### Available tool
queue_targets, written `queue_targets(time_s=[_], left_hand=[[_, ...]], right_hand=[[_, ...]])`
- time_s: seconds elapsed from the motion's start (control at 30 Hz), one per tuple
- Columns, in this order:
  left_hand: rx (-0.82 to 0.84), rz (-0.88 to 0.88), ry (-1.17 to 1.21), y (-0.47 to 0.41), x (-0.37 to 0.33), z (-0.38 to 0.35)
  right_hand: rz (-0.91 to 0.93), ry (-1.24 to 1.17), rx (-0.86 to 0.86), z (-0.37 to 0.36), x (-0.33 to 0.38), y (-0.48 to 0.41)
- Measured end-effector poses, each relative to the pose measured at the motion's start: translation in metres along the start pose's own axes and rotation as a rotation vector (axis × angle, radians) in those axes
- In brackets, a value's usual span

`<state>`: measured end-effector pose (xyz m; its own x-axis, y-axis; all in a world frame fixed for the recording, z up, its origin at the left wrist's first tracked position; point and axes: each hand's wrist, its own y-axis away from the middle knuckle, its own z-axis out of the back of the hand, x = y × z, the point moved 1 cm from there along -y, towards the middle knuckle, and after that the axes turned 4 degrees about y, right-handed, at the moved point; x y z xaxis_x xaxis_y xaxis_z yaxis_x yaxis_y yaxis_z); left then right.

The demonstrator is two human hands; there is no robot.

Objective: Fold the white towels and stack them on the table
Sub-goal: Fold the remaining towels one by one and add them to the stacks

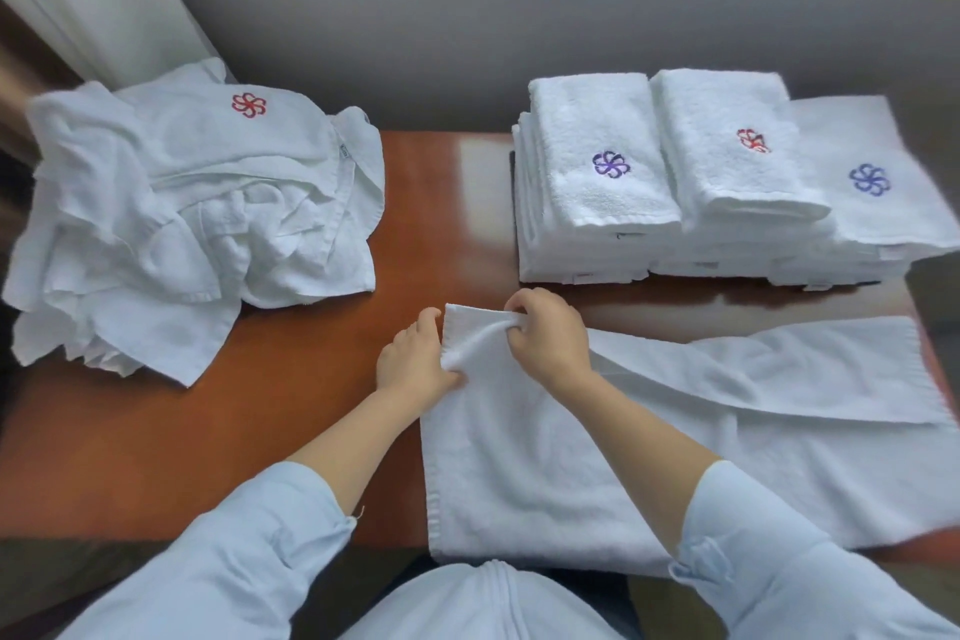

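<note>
Between the two hands, toward the near middle of the brown surface: one white towel, spread flat, its far-left corner gathered into a raised ridge.

Left hand: fingers curled onto the towel's left edge, pinching the bunched cloth; thumb lifted beside the corner.

Right hand: fingers curled tight round the far end of the same ridge, knuckles up. The two hands lie just beside each other.

Right of the right-hand fingers: the towel's far strip lies doubled over in a long band running to the right edge of the surface. The near edge reaches just past the front rim.

Beyond the right-hand fingers, well apart: three piles of folded towels, side by side and touching.
- left stack, purple flower emblem on top;
- middle stack, red emblem, creased;
- right stack, blue emblem, top towel lying flatter and overhanging.

Each pile seemingly holds several towels; the layers blur and cannot be counted.

Left of and beyond the left-hand fingers, well apart: heap of unfolded towels, crumpled, with a red flower emblem on the uppermost and one corner trailing toward the near left.

Nearest the viewer: pale blue sleeves, ending partway up both forearms.
</note>
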<state>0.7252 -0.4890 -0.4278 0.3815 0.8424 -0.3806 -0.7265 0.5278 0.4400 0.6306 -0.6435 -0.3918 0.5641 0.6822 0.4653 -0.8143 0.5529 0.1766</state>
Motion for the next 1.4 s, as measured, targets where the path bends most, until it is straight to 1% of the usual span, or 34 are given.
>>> queue_targets(time_s=[0.13, 0.23, 0.3, 0.37, 0.5, 0.57, 0.7, 0.77, 0.87, 0.9, 0.93, 1.03, 1.13, 1.23, 1.4], left_hand=[[0.005, 0.034, 0.141, -0.005, 0.005, 0.009], [0.119, 0.030, 0.319, -0.010, 0.006, 0.016], [0.141, -0.004, 0.395, -0.012, 0.005, 0.023], [0.074, -0.016, 0.445, -0.014, 0.002, 0.033], [-0.113, 0.019, 0.509, -0.019, -0.001, 0.055], [-0.179, 0.045, 0.595, -0.020, -0.001, 0.062], [-0.229, 0.152, 0.813, -0.021, 0.008, 0.064], [-0.244, 0.205, 0.866, -0.019, 0.017, 0.061], [-0.244, 0.222, 0.794, -0.013, 0.026, 0.052], [-0.238, 0.213, 0.753, -0.011, 0.026, 0.050], [-0.230, 0.196, 0.712, -0.010, 0.025, 0.047], [-0.184, 0.141, 0.581, -0.004, 0.017, 0.038], [-0.131, 0.076, 0.388, 0.005, 0.006, 0.025], [-0.094, -0.077, 0.253, 0.013, -0.009, 0.012], [0.003, -0.323, 0.120, 0.022, -0.040, -0.013]], right_hand=[[0.019, -0.054, -0.079, 0.012, 0.006, -0.002], [0.045, -0.107, -0.107, 0.023, 0.010, -0.006], [0.073, -0.115, -0.130, 0.031, 0.013, -0.008], [0.089, -0.106, -0.163, 0.039, 0.015, -0.012], [0.114, -0.080, -0.197, 0.054, 0.019, -0.018], [0.150, -0.063, -0.192, 0.056, 0.020, -0.018], [0.219, -0.042, -0.078, 0.046, 0.024, -0.006], [0.233, -0.027, 0.056, 0.033, 0.023, 0.003], [0.255, -0.004, 0.356, 0.012, 0.019, 0.017], [0.262, 0.017, 0.400, 0.005, 0.017, 0.020], [0.258, 0.029, 0.406, 0.002, 0.014, 0.022], [0.192, 0.030, 0.341, -0.002, 0.005, 0.024], [0.138, 0.050, 0.287, -0.002, -0.010, 0.028], [0.094, 0.042, 0.236, 0.002, -0.024, 0.038], [-0.010, 0.057, 0.082, 0.014, -0.056, 0.059]])
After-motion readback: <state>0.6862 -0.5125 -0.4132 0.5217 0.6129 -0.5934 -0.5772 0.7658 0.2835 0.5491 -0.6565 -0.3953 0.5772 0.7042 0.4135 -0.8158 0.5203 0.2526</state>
